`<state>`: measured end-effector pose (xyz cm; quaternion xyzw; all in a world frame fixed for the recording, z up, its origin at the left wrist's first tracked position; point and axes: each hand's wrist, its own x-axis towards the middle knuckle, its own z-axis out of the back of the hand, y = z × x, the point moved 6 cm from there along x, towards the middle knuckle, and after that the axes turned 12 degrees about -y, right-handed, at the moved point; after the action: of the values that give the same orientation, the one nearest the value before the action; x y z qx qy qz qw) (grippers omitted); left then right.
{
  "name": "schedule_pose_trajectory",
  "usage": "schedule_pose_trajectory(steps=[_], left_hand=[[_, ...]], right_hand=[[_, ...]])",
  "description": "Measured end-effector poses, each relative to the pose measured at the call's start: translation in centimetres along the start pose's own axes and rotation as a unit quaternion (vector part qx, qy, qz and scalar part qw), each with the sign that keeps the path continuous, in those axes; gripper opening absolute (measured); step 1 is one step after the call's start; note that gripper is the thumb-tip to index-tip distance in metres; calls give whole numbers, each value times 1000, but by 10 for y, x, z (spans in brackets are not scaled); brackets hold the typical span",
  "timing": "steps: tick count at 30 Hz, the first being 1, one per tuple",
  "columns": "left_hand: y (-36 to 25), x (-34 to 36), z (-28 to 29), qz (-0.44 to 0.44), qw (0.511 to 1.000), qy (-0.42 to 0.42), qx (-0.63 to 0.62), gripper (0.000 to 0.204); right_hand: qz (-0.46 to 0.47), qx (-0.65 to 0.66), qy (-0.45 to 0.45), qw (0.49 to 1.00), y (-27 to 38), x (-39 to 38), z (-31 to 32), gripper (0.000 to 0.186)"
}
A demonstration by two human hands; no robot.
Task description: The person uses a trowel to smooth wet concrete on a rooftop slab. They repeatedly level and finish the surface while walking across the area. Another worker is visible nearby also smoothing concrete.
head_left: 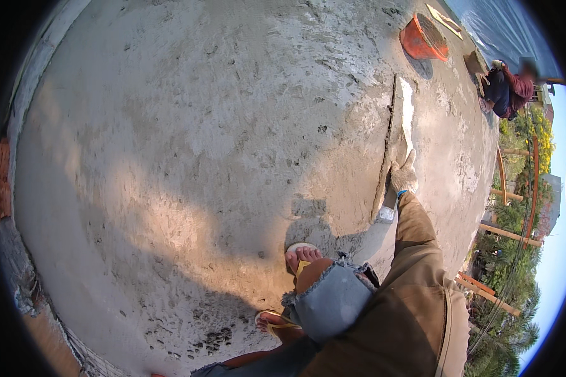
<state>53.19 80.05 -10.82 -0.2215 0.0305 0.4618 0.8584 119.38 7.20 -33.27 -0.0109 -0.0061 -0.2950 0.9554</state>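
In the head view, the gloved right hand (pixel 404 178) is the grip — curled onto the long straightedge (pixel 395 133), closer to its near end. Its long axis runs mostly away from the grip, across cement (pixel 251 125) — left hand unseen.

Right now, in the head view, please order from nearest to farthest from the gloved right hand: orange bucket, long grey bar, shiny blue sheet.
1. Long grey bar, in the gloved right hand.
2. Orange bucket, beyond the bar's far end.
3. Shiny blue sheet, at upper right.
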Motion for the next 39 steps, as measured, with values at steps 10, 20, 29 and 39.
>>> schedule_pose_trajectory(steps=[10,20,29,39], left_hand=[[-49,20,-32,169,984,7,-63,41],[-73,43,-17,140,985,1,-99,41],[-105,117,-46,126,988,39,-75,43],[-96,145,-48,122,988,79,-57,42]], right_hand=[[131,12,-13,991,215,88,5,95],[430,178,48,884,466,-36,20,80],[659,121,213,712,362,-271,20,45],[290,88,121,945,184,-58,27,82]])
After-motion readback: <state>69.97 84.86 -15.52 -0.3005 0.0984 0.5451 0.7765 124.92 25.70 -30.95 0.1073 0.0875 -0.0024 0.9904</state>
